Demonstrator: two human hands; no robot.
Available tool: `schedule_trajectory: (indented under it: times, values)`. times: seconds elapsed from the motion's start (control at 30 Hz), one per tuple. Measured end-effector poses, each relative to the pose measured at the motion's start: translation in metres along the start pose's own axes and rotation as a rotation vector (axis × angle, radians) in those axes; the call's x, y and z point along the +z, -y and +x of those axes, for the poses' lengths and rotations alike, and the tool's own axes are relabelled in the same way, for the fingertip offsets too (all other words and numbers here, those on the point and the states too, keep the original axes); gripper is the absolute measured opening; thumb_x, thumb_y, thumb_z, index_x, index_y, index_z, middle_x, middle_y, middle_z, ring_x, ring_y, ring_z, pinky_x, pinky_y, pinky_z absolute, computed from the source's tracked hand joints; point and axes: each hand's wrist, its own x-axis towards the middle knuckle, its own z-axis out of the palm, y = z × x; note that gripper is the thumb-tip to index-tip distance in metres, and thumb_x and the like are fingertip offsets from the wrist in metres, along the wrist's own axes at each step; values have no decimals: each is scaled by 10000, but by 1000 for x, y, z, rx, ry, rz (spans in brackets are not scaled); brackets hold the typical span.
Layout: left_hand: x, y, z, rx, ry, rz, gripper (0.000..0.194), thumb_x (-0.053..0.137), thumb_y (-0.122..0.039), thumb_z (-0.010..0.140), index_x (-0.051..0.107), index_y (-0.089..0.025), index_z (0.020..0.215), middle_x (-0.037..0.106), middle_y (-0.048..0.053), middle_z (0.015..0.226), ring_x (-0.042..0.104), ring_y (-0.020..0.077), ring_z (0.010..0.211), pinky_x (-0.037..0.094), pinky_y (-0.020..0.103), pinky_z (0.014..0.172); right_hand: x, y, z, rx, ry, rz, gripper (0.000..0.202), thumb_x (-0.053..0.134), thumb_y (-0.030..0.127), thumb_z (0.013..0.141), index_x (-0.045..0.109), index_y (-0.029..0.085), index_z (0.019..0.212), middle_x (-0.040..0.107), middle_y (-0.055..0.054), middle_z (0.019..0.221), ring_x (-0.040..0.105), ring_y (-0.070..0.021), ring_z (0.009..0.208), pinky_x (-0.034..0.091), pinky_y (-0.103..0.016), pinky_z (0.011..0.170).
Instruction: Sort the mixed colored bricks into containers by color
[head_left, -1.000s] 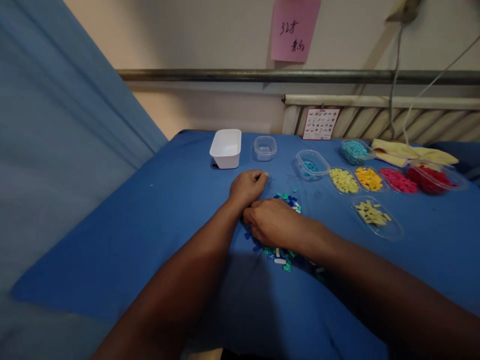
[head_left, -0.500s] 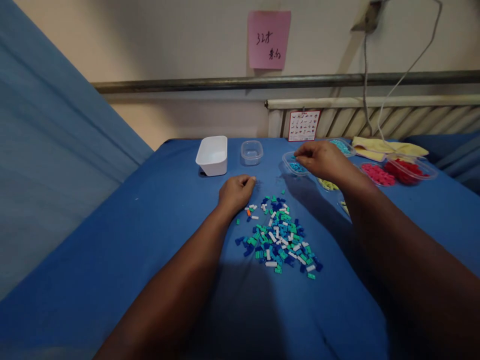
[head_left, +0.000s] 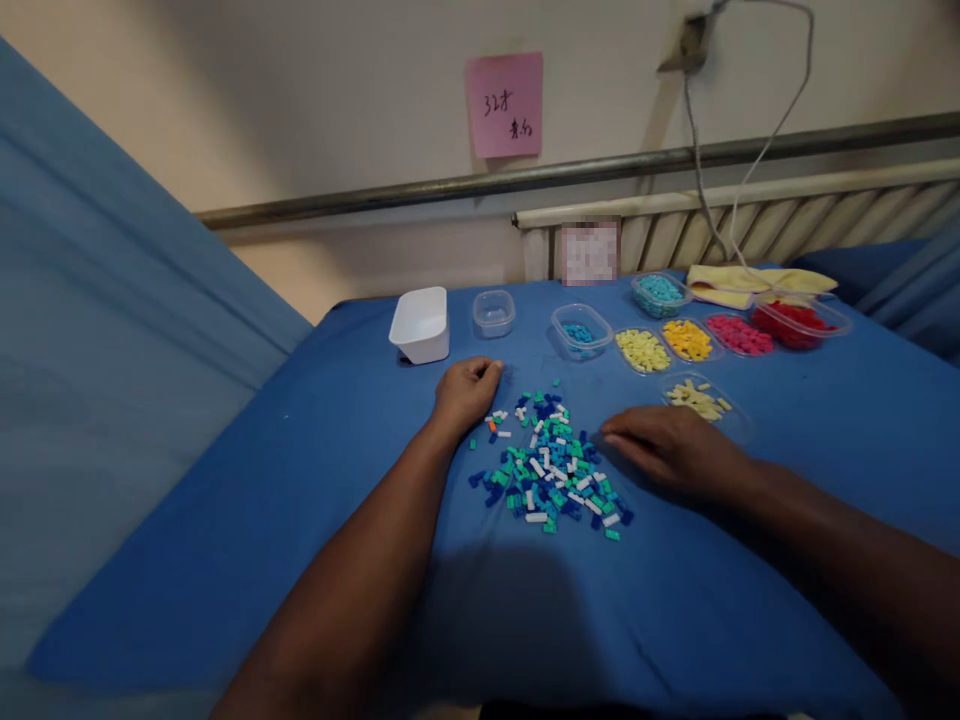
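A loose pile of small blue, green and white bricks [head_left: 551, 465] lies on the blue cloth. At its upper left edge rests my left hand [head_left: 466, 392], thumb and fingers pinched together; whatever is between them is too small to make out. My right hand [head_left: 675, 450] is low at the pile's right side, its fingers together and pointing at the bricks, with nothing identifiable at the tips. Behind the pile, a clear tub [head_left: 583, 345] holds some blue bricks. An orange brick [head_left: 493, 426] lies close to my left hand.
At the back stand a white bin [head_left: 421, 325] and a clear tub [head_left: 493, 315]. Clear containers of turquoise, pale yellow, orange-yellow [head_left: 687, 341], pink and red pieces [head_left: 795, 325] sit at the right, beside a yellow cloth [head_left: 720, 285]. A blue curtain hangs at the left.
My right hand has moved from above the blue-brick tub down toward me, to the right side of the pile. My left hand stays beside the pile. The view has shifted and tilted slightly.
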Motion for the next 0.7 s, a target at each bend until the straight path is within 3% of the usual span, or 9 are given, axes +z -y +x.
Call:
schedule_trajectory:
  times: [0.13, 0.2, 0.27, 0.33, 0.43, 0.53, 0.7]
  values:
    - [-14, -9, -13, 129, 107, -90, 458, 580, -486, 1006, 789, -171, 1264, 796, 107, 1263, 726, 271, 1173, 550, 372, 1034, 13, 7, -2, -50, 58, -10, 330, 488, 361, 1129, 783, 227, 1192, 839, -93, 1127, 786, -243, 1005, 564, -357, 899]
    - [-26, -20, -33, 250, 211, -23, 573, 541, -535, 1052, 694, -179, 1475, 671, 138, 1532, 625, 303, 1412, 465, 444, 1225, 14, 8, -1, -59, 48, -38, 325, 478, 353, 1133, 770, 220, 1186, 832, -93, 1113, 781, -246, 1000, 559, -367, 894]
    - [-35, -35, -61, 420, 395, 161, 643, 506, -592, 1088, 551, -261, 1637, 413, 97, 1765, 380, 332, 1634, 266, 532, 1365, 15, 7, -3, -69, 28, -47, 329, 461, 347, 1139, 758, 214, 1188, 821, -101, 1121, 770, -252, 1014, 560, -381, 910]
    - [-37, -49, -90, 537, 537, 296, 673, 469, -623, 1109, 397, -357, 1723, 250, 38, 1829, 235, 329, 1697, 192, 576, 1387, 15, 5, -9, -82, 8, -38, 335, 443, 333, 1141, 748, 205, 1202, 807, -114, 1125, 759, -257, 1019, 565, -393, 921]
    - [-26, -64, -120, 659, 621, 398, 738, 448, -685, 1097, 347, -345, 1744, 205, 48, 1833, 179, 326, 1710, 184, 572, 1392, 15, 1, -22, -104, -29, -2, 331, 438, 293, 1133, 742, 196, 1217, 786, -125, 1069, 743, -264, 987, 579, -410, 906]
    - [-8, -72, -122, 670, 619, 442, 727, 373, -663, 1123, 353, -287, 1745, 232, 68, 1826, 190, 306, 1709, 195, 540, 1395, 14, -3, -31, -108, -85, 49, 325, 443, 250, 1121, 737, 202, 1250, 783, -126, 1078, 741, -266, 1005, 590, -423, 920]
    - [6, -79, -89, 558, 622, 471, 707, 262, -614, 1153, 285, -261, 1764, 194, 61, 1839, 174, 304, 1713, 213, 569, 1379, 14, -9, -29, -154, -135, 83, 305, 473, 246, 1116, 733, 200, 1269, 802, -118, 1120, 764, -259, 1025, 606, -417, 932]
